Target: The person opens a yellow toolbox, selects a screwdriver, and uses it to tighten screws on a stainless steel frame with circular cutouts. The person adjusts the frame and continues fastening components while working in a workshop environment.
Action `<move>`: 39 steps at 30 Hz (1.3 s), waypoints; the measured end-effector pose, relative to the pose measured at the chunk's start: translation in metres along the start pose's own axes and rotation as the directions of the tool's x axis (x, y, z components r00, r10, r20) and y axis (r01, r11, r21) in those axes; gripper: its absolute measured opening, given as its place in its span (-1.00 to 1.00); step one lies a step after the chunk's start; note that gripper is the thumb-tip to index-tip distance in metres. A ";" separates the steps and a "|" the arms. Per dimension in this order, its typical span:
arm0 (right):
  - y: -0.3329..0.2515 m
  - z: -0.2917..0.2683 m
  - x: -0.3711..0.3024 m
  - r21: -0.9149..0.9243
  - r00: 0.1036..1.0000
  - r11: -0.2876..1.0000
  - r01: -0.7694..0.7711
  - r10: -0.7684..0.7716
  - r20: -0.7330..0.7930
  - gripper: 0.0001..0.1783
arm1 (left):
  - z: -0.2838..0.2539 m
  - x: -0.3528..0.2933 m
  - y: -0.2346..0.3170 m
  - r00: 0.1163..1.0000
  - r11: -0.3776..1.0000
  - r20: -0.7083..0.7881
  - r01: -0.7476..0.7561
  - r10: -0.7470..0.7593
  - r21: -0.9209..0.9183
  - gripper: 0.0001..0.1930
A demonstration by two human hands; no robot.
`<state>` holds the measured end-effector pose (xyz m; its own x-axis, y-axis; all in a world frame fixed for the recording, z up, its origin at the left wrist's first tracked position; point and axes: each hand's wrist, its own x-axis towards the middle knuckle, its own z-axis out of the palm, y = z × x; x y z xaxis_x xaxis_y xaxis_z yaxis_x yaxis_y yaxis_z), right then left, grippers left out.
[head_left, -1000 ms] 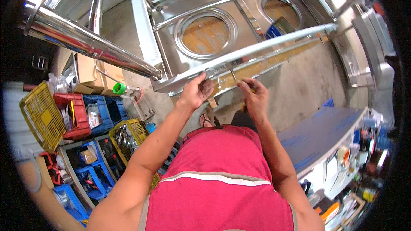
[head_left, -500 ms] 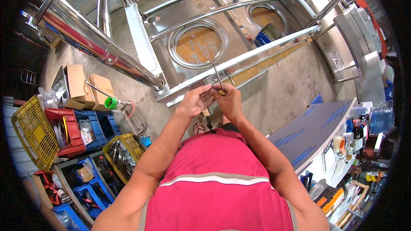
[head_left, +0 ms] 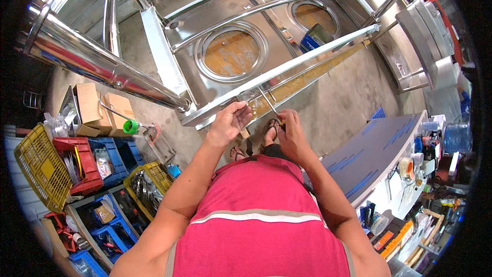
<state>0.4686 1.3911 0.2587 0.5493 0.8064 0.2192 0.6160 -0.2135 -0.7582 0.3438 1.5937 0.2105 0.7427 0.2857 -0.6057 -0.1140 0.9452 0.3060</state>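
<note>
My right hand (head_left: pixel 291 134) is closed around the handle of a screwdriver (head_left: pixel 268 102), whose thin metal shaft points up and away toward the steel frame. My left hand (head_left: pixel 229 121) is raised beside it, palm turned up, fingers curled and thumb against the fingertips. What sits in that pinch, if anything, is too small to make out. Just beyond both hands runs the near edge bar (head_left: pixel 294 71) of a stainless steel stand. Within that stand lies a steel panel (head_left: pixel 190 64) with a round, ringed opening (head_left: pixel 231 52).
A blue-and-dark container (head_left: pixel 316 38) rests near the second opening. At left stand a thick steel tube (head_left: pixel 110 72), cardboard boxes (head_left: pixel 93 110), a yellow basket (head_left: pixel 43 166), a red bin (head_left: pixel 82 161) and blue bins. A dark-topped table (head_left: pixel 359 161) is on the right.
My hands have moved apart: the right one went right and slightly down with the screwdriver, while the left stayed nearly in place. The view shifted slightly.
</note>
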 end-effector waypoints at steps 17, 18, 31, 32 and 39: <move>-0.013 -0.011 -0.058 -0.084 0.950 0.965 -0.247 0.258 0.178 -0.56 | 0.002 0.002 0.001 1.000 1.000 -0.003 -0.027 0.027 0.001 -0.95; -0.012 -0.011 -0.058 -0.076 0.947 0.964 -0.253 0.263 0.182 -0.56 | 0.002 0.002 0.001 1.000 1.000 0.016 -0.025 0.025 -0.002 -0.95; -0.007 -0.007 -0.054 -0.076 0.877 0.907 -0.414 0.420 0.234 -0.64 | 0.004 0.000 -0.004 0.999 0.999 -0.007 -0.043 0.043 0.004 -0.95; -0.005 -0.004 -0.054 -0.023 0.881 0.907 -0.421 0.415 0.230 -0.67 | 0.004 0.000 -0.004 0.999 0.999 -0.019 -0.044 0.044 0.016 -0.94; 0.008 0.008 -0.059 0.075 0.875 0.894 -0.442 0.411 0.254 -0.68 | 0.003 0.001 -0.004 0.999 0.999 -0.052 -0.018 0.016 -0.037 -0.91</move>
<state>0.4362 1.3463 0.2350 0.5907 0.7581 -0.2762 0.2655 -0.5059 -0.8207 0.3469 1.5902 0.2108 0.7054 0.3090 -0.6378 -0.1519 0.9450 0.2898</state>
